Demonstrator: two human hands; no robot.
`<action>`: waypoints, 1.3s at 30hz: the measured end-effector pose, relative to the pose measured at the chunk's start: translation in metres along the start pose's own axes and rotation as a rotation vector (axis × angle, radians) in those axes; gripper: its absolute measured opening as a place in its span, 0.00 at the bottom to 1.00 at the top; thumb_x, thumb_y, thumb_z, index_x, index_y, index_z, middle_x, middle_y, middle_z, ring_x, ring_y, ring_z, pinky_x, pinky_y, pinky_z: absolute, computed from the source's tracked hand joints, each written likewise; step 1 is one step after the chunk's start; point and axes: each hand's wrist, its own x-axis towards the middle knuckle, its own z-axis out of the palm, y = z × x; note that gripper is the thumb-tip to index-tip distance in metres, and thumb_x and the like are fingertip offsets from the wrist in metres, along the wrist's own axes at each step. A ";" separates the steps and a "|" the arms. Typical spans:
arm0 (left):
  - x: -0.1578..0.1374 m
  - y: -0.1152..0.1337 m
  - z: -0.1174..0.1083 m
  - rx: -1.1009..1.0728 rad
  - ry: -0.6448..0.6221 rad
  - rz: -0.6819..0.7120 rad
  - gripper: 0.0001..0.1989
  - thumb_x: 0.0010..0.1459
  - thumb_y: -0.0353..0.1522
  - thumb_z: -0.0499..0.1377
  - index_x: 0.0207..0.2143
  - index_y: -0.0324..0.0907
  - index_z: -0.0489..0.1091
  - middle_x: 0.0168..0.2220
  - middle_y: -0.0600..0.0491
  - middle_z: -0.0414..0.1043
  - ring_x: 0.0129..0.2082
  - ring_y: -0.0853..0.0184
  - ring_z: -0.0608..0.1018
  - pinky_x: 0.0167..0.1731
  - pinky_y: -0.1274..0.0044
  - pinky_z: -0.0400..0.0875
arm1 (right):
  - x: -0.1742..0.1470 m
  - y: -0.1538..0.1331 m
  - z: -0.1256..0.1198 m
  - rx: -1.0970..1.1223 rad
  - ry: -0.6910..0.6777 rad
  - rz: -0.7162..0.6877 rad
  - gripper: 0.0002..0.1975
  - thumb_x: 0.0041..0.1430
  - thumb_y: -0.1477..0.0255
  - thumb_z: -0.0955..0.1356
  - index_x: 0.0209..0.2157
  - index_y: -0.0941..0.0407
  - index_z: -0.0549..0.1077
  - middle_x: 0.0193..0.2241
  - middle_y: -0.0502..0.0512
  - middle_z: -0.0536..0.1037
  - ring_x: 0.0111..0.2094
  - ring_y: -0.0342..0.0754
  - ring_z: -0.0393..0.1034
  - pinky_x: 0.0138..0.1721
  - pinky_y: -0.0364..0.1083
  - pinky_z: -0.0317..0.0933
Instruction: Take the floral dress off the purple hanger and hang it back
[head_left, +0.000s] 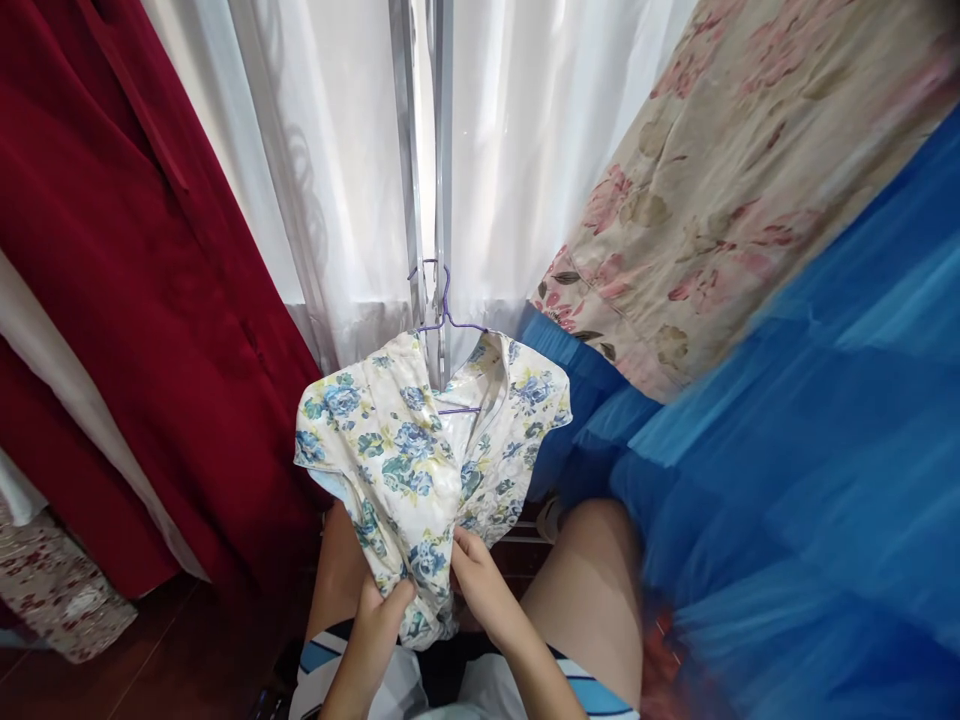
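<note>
A white blouse (pixel 412 440) with blue and yellow flowers hangs in front of me on a purple wire hanger (pixel 448 315). The hanger's hook is at a grey metal bar (pixel 444 150). My left hand (pixel 381 610) grips the lower left part of the blouse, thumb on top and the other fingers hidden behind the cloth. Higher up and to the right, my right hand (pixel 476 570) pinches the front edge of the blouse near its middle. The cloth between the two hands is bunched and folded. The neckline lies open around the hanger's lower bar.
Dark red cloth (pixel 165 250) hangs at the left. White curtains (pixel 510 150) cover the back. A beige floral cloth (pixel 720 210) and blue tulle (pixel 810 480) hang close on the right. Below the blouse are my bare legs (pixel 585 590) and a reddish-brown floor (pixel 150 660).
</note>
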 end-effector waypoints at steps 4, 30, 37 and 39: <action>-0.002 0.005 -0.002 -0.013 0.003 0.072 0.30 0.41 0.31 0.65 0.52 0.38 0.72 0.43 0.45 0.79 0.53 0.50 0.76 0.52 0.67 0.70 | -0.004 -0.001 -0.004 0.009 0.021 0.038 0.19 0.56 0.60 0.68 0.18 0.55 0.62 0.11 0.42 0.58 0.15 0.37 0.44 0.19 0.41 0.37; 0.016 -0.022 0.051 0.776 -0.390 0.653 0.05 0.56 0.26 0.55 0.29 0.43 0.65 0.29 0.52 0.72 0.32 0.65 0.76 0.34 0.77 0.66 | 0.039 -0.110 -0.015 -0.119 0.185 -0.237 0.17 0.56 0.61 0.69 0.20 0.58 0.71 0.12 0.48 0.70 0.11 0.36 0.51 0.14 0.40 0.43; 0.012 -0.011 0.065 1.114 -0.469 0.657 0.07 0.51 0.23 0.54 0.28 0.43 0.64 0.29 0.51 0.72 0.29 0.63 0.75 0.29 0.75 0.58 | 0.094 -0.213 0.000 0.018 0.193 -0.377 0.13 0.51 0.65 0.70 0.22 0.60 0.74 0.13 0.47 0.69 0.12 0.35 0.50 0.14 0.38 0.40; 0.015 -0.017 0.065 1.152 -0.479 0.634 0.07 0.49 0.22 0.55 0.28 0.43 0.64 0.29 0.50 0.72 0.29 0.62 0.75 0.28 0.75 0.57 | 0.098 -0.222 -0.002 0.036 0.194 -0.394 0.13 0.51 0.64 0.71 0.23 0.61 0.75 0.13 0.47 0.69 0.12 0.35 0.51 0.14 0.38 0.40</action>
